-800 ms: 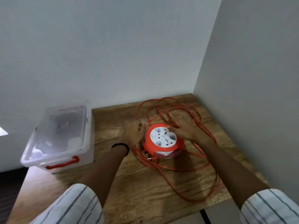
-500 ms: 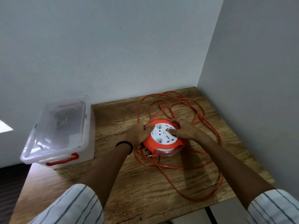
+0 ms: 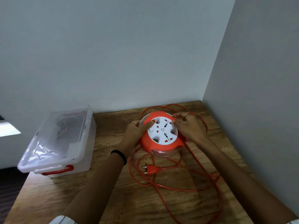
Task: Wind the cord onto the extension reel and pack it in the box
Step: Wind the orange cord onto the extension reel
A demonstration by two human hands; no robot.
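Note:
An orange extension reel (image 3: 159,143) with a white socket face sits tilted on the wooden table (image 3: 100,191). My left hand (image 3: 137,133) grips its left edge, thumb on the white face. My right hand (image 3: 189,126) holds its right edge, fingertips on the face. The orange cord (image 3: 178,189) lies in loose loops around and in front of the reel. Its orange plug (image 3: 149,169) rests on the table just below the reel. A clear plastic box (image 3: 58,143) with a shut lid and red handle stands at the left.
Grey walls close the table at the back and on the right, forming a corner behind the reel. The table's left edge runs just under the box. Cord loops reach the right front of the table.
Both hands have taken hold of the reel and tipped it up off the cord. The plug now shows on the table below it. The view has shifted closer.

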